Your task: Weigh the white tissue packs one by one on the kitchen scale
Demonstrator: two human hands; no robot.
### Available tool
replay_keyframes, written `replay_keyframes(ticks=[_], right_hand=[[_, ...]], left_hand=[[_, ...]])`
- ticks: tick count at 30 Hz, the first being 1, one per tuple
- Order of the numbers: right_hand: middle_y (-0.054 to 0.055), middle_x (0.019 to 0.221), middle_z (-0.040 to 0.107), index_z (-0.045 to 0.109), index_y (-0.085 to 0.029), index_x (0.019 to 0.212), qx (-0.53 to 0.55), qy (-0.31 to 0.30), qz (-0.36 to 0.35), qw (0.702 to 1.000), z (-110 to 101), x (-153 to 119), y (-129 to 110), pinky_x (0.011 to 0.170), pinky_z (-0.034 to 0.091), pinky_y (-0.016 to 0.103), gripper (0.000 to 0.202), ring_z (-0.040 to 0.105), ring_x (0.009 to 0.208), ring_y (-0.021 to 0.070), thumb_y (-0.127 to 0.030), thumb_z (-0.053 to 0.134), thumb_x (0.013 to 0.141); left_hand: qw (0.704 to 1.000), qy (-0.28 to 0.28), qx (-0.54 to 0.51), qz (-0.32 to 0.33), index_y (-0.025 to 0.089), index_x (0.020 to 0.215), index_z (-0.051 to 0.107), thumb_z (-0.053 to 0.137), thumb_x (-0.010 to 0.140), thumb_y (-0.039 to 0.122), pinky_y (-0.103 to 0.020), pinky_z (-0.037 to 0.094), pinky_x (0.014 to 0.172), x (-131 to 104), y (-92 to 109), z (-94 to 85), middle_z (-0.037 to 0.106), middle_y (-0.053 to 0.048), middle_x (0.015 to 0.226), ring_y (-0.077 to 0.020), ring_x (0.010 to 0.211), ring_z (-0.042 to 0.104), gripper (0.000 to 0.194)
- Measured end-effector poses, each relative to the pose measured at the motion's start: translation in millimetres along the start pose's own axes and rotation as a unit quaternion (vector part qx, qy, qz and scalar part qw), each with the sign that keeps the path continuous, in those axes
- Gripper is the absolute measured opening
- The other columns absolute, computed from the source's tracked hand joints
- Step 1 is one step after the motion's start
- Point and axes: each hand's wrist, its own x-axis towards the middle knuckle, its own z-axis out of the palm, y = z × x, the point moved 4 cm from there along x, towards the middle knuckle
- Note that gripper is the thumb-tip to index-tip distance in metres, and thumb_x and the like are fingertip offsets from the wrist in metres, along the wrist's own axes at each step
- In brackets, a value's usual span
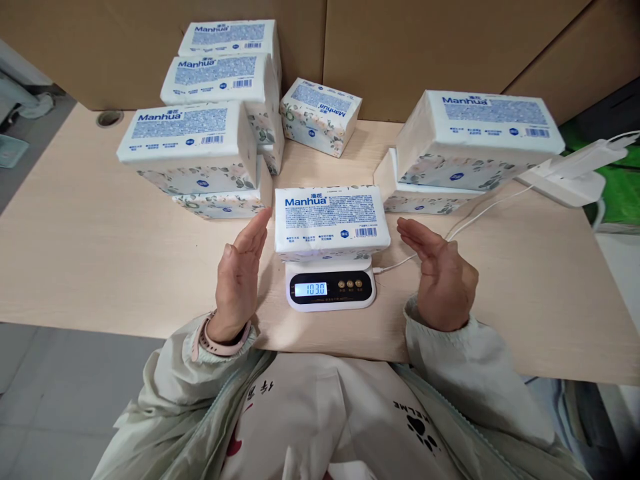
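A white and blue tissue pack [333, 223] marked Manhua rests on a small white kitchen scale [331, 288], whose lit display reads 103.0. To the left of the pack, my left hand [241, 277] stands on edge with straight fingers, apart from it and holding nothing. On the other side my right hand [443, 273] is held likewise, palm inward, its fingers stretched and clear of the pack. A pink band [220, 340] circles my left wrist.
Stacked tissue packs [193, 143] stand at the back left, with a single tilted pack [320, 117] behind the scale. Two more packs [480, 140] are piled at right. A white cable [470, 223] runs from the scale to a power strip [570, 173]. Cardboard [400, 53] lines the table's back.
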Motion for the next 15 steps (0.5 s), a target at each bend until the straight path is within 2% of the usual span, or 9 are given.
replay_keyframes(ticks=[11, 13, 15], right_hand=[[0.004, 0.133, 0.085, 0.086, -0.029, 0.124, 0.022, -0.006, -0.014, 1.0, -0.2, 0.3, -0.9, 0.126, 0.056, 0.057, 0.046, 0.077, 0.132, 0.0291, -0.057, 0.052, 0.112], [0.003, 0.134, 0.085, 0.086, -0.03, 0.126, 0.016, -0.013, -0.023, 1.0, -1.0, 0.0, -0.4, 0.125, 0.056, 0.057, 0.045, 0.077, 0.133, 0.0291, -0.056, 0.051, 0.113], [0.003, 0.135, 0.085, 0.085, -0.031, 0.128, 0.009, -0.022, -0.034, 0.999, -1.8, -0.1, 0.5, 0.124, 0.057, 0.056, 0.043, 0.076, 0.133, 0.0292, -0.054, 0.053, 0.113]], left_hand=[[1.0, 0.007, 0.008, 0.005, 0.037, 0.142, 0.079, 0.047, 0.107, 0.077, -0.055, 0.026, 0.145, 0.8, 2.3, 0.5, 0.065, 0.001, 0.162, -0.0314, 0.167, 0.043, 0.062], [1.0, 0.015, 0.017, 0.007, 0.036, 0.14, 0.079, 0.047, 0.107, 0.077, -0.053, 0.031, 0.142, 1.0, 2.3, 0.1, 0.067, 0.0, 0.161, -0.0312, 0.165, 0.047, 0.062], [0.999, 0.035, 0.028, 0.019, 0.034, 0.136, 0.081, 0.047, 0.107, 0.076, -0.053, 0.041, 0.136, 1.1, 2.2, -1.8, 0.071, -0.003, 0.155, -0.0321, 0.157, 0.057, 0.061]])
